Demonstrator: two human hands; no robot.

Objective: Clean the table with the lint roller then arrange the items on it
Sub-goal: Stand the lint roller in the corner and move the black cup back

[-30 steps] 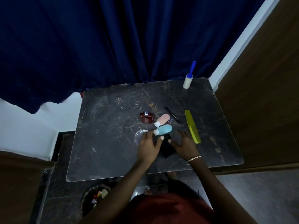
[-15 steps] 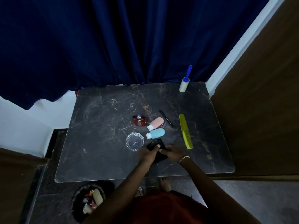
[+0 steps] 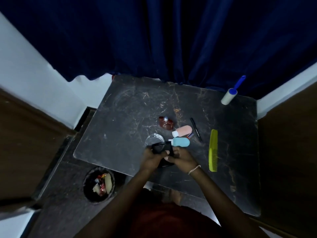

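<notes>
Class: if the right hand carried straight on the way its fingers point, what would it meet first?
The right hand points up-left; it already touches the black wallet, then probably the left hand.

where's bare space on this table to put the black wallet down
The table's left half is bare, from the curtain edge to the glass ashtray. Another patch lies between comb and right edge. The centre is crowded: perfume bottle, pink bottle, blue bottle, pen.

Dim room, dark blue curtain (image 3: pixel 154 36), pale walls (image 3: pixel 34 66), dark floor (image 3: pixel 65 212), black bin (image 3: pixel 98 184)
</notes>
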